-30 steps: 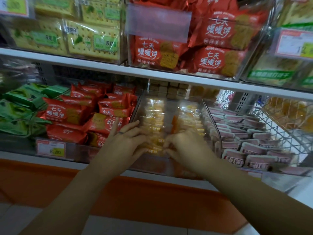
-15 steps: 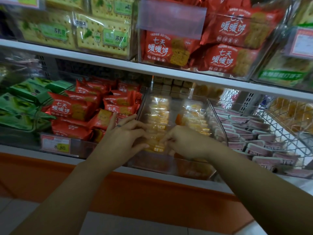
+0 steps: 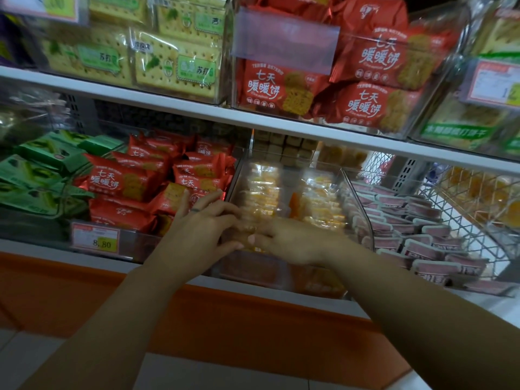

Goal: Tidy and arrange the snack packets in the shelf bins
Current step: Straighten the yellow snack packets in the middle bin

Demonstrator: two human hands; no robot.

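With left hand [image 3: 202, 235] spread wide, fingers nearly straight, presses on the yellow packets [image 3: 261, 192]: small clear wrappers over pale yellow pieces, stacked in two rows inside the clear bin [image 3: 353, 192] at the middle of the lower shelf. Meets them with right hand [image 3: 292, 243], fingers bent inward; too blurred to tell the grip. Works the same front corner as half a second ago, hands now closer, thumbs almost touching. Faces a white shelf [image 3: 168, 104], with red packets [image 3: 121, 181] left of the bin, green packets [image 3: 33, 175] beyond, pink packets [image 3: 422, 240] to the right, a price tag [image 3: 95, 240], an orange base panel [image 3: 253, 319] and pale floor tiles [image 3: 197, 372] below.
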